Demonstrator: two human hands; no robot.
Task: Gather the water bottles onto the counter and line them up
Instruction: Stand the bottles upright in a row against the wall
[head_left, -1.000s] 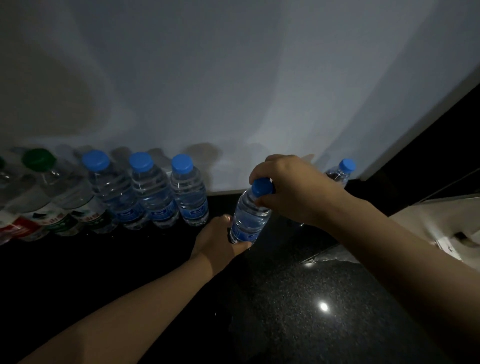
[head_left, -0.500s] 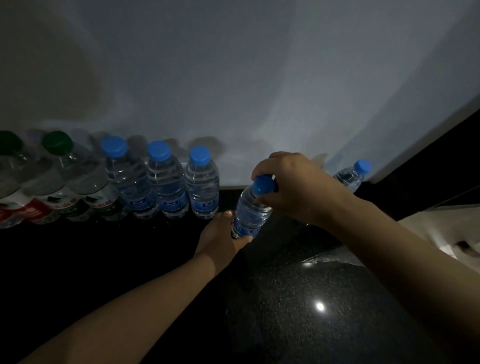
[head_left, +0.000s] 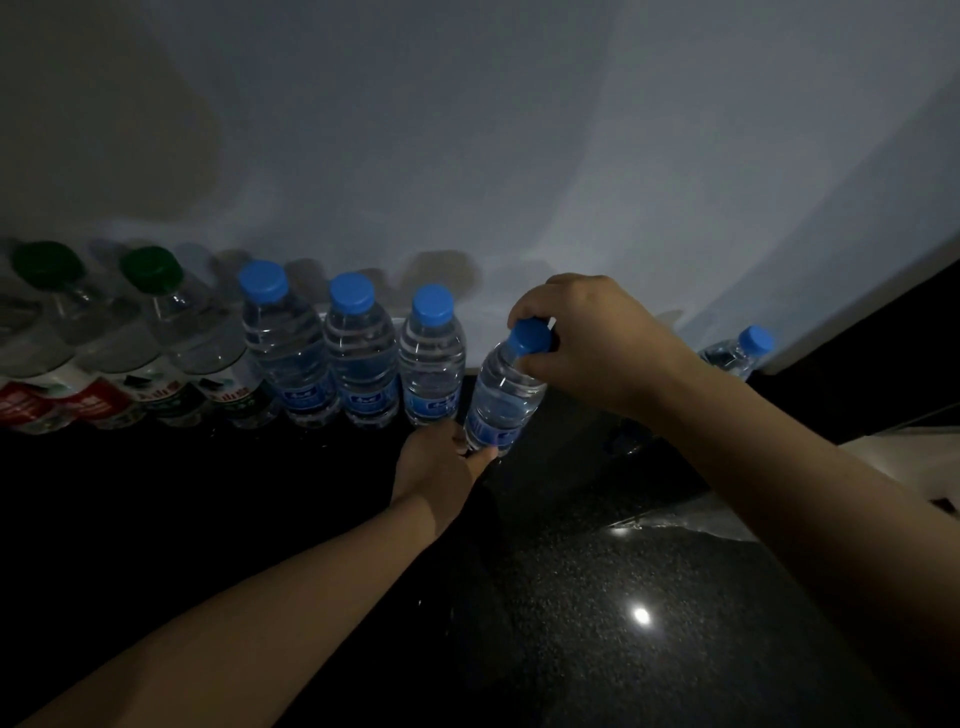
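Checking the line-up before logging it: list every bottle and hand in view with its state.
held bottle: capped, tilted, beside the row's right end
right hand: grips the held bottle's cap
left hand: holds the held bottle's base
three blue-capped bottles: capped, standing side by side in the row
green-capped bottles: capped, standing at the row's left end
lone bottle: capped, apart at the right, outside the row

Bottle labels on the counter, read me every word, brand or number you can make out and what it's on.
No text can be quoted.
Three standing blue-capped bottles, blue labels: white mark, too blurred to read.
Held bottle, its label: blurred too.
Green-capped bottles, red and green labels: white print, unreadable.
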